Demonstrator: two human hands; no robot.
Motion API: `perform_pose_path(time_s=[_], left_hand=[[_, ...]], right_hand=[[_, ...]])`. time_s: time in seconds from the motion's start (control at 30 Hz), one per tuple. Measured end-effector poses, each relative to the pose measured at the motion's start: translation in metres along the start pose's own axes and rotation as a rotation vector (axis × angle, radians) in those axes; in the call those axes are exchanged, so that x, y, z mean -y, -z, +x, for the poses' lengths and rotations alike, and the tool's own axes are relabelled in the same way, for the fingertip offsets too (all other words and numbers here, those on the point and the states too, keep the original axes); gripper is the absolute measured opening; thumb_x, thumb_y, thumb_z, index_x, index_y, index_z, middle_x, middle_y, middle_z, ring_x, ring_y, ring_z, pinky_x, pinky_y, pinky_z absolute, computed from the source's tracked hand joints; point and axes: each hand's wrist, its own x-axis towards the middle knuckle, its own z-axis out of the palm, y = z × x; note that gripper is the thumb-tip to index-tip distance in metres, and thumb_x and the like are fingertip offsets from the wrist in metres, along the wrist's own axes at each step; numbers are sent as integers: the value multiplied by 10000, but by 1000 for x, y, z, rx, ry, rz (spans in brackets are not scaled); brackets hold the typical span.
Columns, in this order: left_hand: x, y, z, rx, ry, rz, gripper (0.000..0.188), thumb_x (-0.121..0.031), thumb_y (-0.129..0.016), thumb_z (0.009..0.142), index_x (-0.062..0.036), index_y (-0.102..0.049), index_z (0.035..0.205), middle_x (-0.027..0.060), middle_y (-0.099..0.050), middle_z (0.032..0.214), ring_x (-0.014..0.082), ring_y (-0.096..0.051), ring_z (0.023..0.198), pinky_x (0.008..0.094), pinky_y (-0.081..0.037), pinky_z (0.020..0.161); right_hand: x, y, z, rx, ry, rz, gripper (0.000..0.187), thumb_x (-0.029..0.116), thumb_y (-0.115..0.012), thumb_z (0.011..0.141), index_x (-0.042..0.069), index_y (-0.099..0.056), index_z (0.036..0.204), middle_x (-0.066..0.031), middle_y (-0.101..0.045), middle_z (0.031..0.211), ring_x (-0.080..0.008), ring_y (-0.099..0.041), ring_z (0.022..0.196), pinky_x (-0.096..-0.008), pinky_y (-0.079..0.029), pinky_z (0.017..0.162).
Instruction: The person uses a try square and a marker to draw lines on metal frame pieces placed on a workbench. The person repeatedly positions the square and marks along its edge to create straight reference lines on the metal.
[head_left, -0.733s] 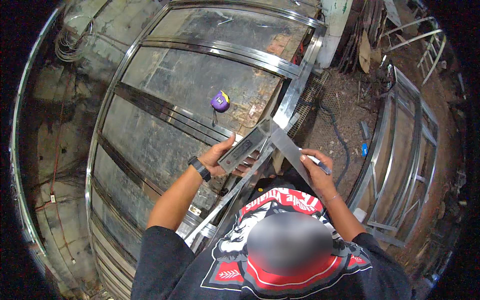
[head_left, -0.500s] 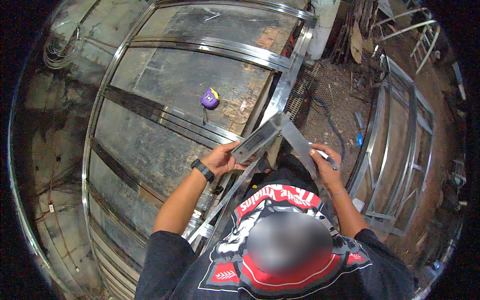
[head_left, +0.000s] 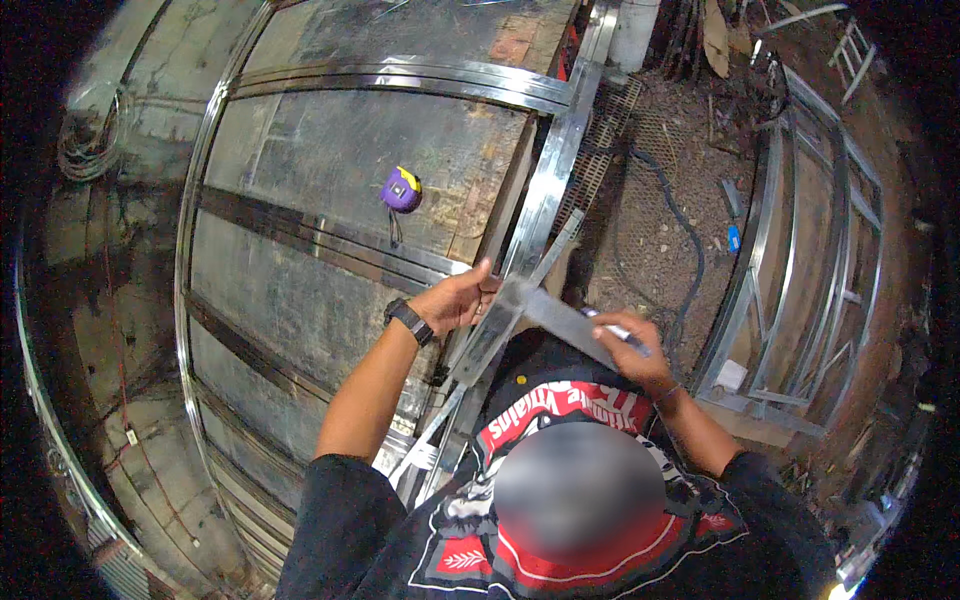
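My left hand (head_left: 455,300), with a black watch on the wrist, grips one arm of a flat metal square (head_left: 492,335). The square lies over the long steel rail (head_left: 545,190) of a frame at the workbench's right edge. My right hand (head_left: 640,355) presses on the square's other arm and holds a pen (head_left: 622,333) between its fingers. A purple and yellow tape measure (head_left: 401,190) lies on the bench top, beyond my left hand.
The worn metal workbench (head_left: 320,150) carries a steel frame with cross bars (head_left: 300,235). To the right is dirt ground with a black cable (head_left: 690,250), a small blue object (head_left: 733,238) and leaning welded steel frames (head_left: 800,260).
Both hands keep hold of the square on the rail. The view has shifted a little, so the bench and tape measure sit further left in the picture.
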Motion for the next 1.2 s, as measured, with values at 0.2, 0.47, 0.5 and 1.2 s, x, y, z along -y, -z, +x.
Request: perform_pose_path(time_s=[0.2,0.47,0.5,1.2], left_hand=[[-28,2,19,191,-18,326,523,-308,-820,905,-22,-668,1315,39,-755,1090,79,-681,941,232,-524,777],[-13,-13,30,166,-57,326,425,-146,-834,901,-11,-671,1269,63,-756,1146,167,-707,1042,316,-526,985],[-11,-12,31,140,-94,348,417,-153,-834,903,-13,-677,1263,58,-755,1136,161,-704,1028,314,-526,979],[-3,-10,30,67,-99,301,413,-269,-773,969,24,-645,1230,122,-744,1095,223,-756,923,383,-635,831]], right_hand=[[-22,-42,6,-51,81,-24,225,167,-725,943,6,-758,1096,-167,-730,1013,-273,-707,944,-377,-537,862],[-17,-33,-1,-78,18,-32,332,291,-681,975,14,-757,1142,-175,-730,1020,-301,-701,975,-384,-528,885],[-18,-35,-4,-82,2,-15,331,292,-682,978,18,-758,1147,-175,-733,1033,-300,-704,985,-382,-528,890],[-27,-38,0,-210,93,-45,244,153,-711,957,34,-736,1169,-157,-739,1083,-302,-705,1026,-384,-514,943]])
